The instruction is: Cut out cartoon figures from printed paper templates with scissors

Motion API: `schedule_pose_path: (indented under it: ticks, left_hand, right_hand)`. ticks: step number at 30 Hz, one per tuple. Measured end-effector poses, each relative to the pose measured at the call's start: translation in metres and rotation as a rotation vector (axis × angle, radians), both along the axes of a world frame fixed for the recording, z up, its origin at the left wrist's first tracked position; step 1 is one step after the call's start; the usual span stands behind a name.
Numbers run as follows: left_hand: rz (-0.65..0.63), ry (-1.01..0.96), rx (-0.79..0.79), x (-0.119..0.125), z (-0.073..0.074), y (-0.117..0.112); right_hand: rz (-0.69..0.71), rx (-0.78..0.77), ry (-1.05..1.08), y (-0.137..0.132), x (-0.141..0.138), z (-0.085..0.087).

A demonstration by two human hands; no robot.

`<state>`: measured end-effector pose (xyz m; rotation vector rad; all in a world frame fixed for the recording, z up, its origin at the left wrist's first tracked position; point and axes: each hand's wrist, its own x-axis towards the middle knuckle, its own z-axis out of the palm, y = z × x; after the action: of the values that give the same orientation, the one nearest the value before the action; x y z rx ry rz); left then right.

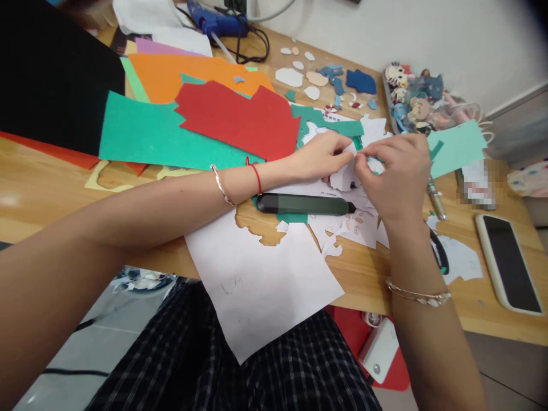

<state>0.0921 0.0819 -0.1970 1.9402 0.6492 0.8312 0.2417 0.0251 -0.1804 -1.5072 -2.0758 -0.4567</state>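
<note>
My left hand (327, 155) is closed in a pinch on a small piece of white paper (343, 176). Thumb and fingertips of my right hand (396, 171) are pinched together at the upper edge of the same piece, touching my left fingertips. Whatever else lies between the right fingers is too small to make out. Just below the hands lies a thick, dark green pen-shaped tool (312, 204) with black ends. A large white sheet (274, 291) with a ragged cut-out hangs over the table's front edge. Green scraps (308, 117) and printed paper lie under and around the hands.
Red (240, 117), green (141, 134), orange (171, 71) and black (55, 80) sheets overlap at left. A blue glue gun (220, 24) with its cord lies behind. Cut pieces (289, 76), a tray of trinkets (422, 105) and a phone (509, 262) lie around.
</note>
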Motion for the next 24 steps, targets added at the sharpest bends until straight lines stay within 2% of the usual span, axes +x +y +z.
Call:
schedule_pose_path:
  ticks: [4, 10, 14, 19, 24]
  left_hand:
    - [0.013, 0.024, 0.064, 0.0002, -0.0011, -0.0004]
    - [-0.032, 0.012, 0.006, -0.0006, 0.0019, -0.0019]
    - [-0.005, 0.033, 0.016, -0.0009, 0.0054, -0.0038]
    - [0.034, 0.017, -0.003, 0.0004, 0.0044, -0.0043]
    - [0.007, 0.034, -0.01, 0.0005, 0.0017, -0.0034]
  right_hand:
    - [-0.03, -0.014, -0.055, 0.0, -0.0006, 0.0015]
    - [-0.098, -0.039, -0.025, -0.0009, -0.0006, 0.0009]
    - [-0.136, -0.022, -0.009, 0.0004, 0.0029, -0.0017]
    - [-0.063, -0.038, 0.054, -0.0002, -0.0005, -0.0017]
    - [-0.018, -0.063, 0.09, -0.0009, -0.0022, -0.001]
